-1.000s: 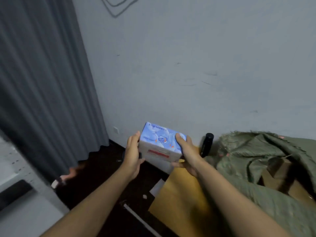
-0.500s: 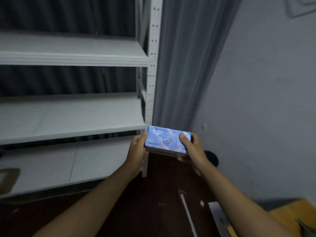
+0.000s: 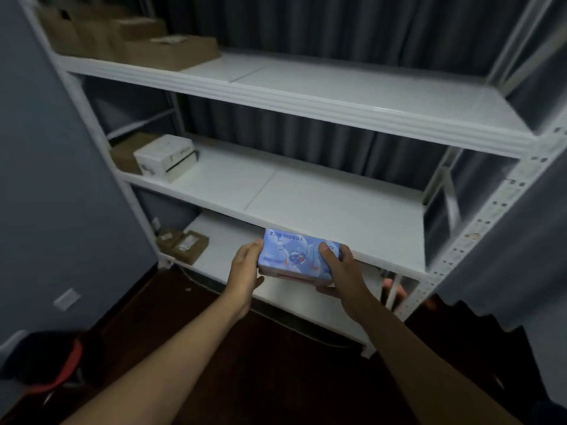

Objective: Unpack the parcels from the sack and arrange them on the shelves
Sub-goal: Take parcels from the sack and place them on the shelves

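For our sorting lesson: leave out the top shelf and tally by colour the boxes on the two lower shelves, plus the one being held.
Brown boxes: 3
White box: 1
Blue box: 1
Total: 5

We see a glossy blue printed carton [image 3: 299, 256] at six o'clock. The shelving [image 3: 337, 115] looks like smooth white painted metal with a slight sheen. At eleven o'clock sit matt brown cardboard boxes [image 3: 171, 52]; behind hangs dark pleated cloth [image 3: 337, 29], matt and soft.
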